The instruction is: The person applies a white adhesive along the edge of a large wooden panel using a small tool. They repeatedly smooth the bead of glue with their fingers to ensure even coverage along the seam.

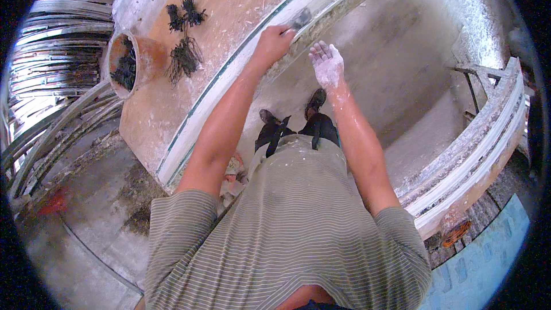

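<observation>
A: What is my left hand (pixel 274 42) doing here?

B: It is closed around the handle of a scraper (pixel 299 20). The flat blade rests on the pale moulded strip (pixel 229 80) that runs along the edge of the desk (pixel 229 0).

A: And where exactly is the scraper?

B: At the far end of my left arm, on the strip's inner edge, just left of and above the right hand. Part of the handle is hidden inside my fist.

A: The right hand (pixel 327 64)?

B: Open, fingers spread, palm turned up and coated in white plaster. It holds nothing and hovers just beside the left hand, apart from it and not touching the scraper.

A: What lies on the desk?

B: Its brown top is dusted white. Bundles of dark fibre (pixel 185 34) lie on it, well left of my hands. Beside them a brown pot (pixel 138 60) lies tipped on its side, with more dark fibre showing in its mouth.

A: And around me?

B: A second curved moulding (pixel 488 143) lies at my right. The floor (pixel 402 51) between the two is white with plaster. My shoes (pixel 314 101) stand on it, below the hands. Stacked pale strips (pixel 63 40) fill the far left.
</observation>
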Demonstrator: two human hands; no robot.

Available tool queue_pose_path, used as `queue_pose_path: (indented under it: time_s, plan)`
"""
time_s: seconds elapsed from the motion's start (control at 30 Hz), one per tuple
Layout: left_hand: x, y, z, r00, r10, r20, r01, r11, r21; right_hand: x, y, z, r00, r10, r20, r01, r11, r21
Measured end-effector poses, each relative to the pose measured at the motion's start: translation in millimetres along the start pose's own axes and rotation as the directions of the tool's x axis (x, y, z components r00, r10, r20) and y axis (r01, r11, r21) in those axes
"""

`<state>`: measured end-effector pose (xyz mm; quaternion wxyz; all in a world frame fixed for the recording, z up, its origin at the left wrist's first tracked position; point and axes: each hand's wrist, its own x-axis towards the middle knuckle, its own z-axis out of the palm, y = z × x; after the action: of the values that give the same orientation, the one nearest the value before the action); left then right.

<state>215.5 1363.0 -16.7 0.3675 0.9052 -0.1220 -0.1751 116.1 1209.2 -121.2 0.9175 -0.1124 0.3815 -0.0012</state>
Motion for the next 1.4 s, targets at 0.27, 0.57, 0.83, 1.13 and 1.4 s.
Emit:
queue_pose_path:
  time_s: [0.27,0.57,0.83,1.13,1.4]
  plan:
    - [-132,-94,-57,0.893,-0.430,0.132,0.449,0.862,-0.234,-11,-24,-54,0.995,-0.004,-0.104,0.011,0.998,0.061]
    - [29,16,28,0.989,-0.145,0.002,0.142,0.968,-0.205,-18,-7,-58,0.993,0.030,-0.117,-0.040,0.996,-0.084]
    - [-128,-99,-56,0.988,-0.143,0.061,0.149,0.981,-0.121,-32,4,-66,0.993,-0.021,-0.118,0.006,0.991,-0.133]
    - [-418,-266,-191,0.851,-0.524,0.029,0.509,0.811,-0.289,-79,81,-88,0.980,-0.083,-0.183,0.064,0.992,-0.107]
    - [-404,-288,-176,0.927,-0.240,-0.289,0.113,0.911,-0.396,-101,184,-19,0.995,-0.096,0.027,0.096,0.841,-0.533]
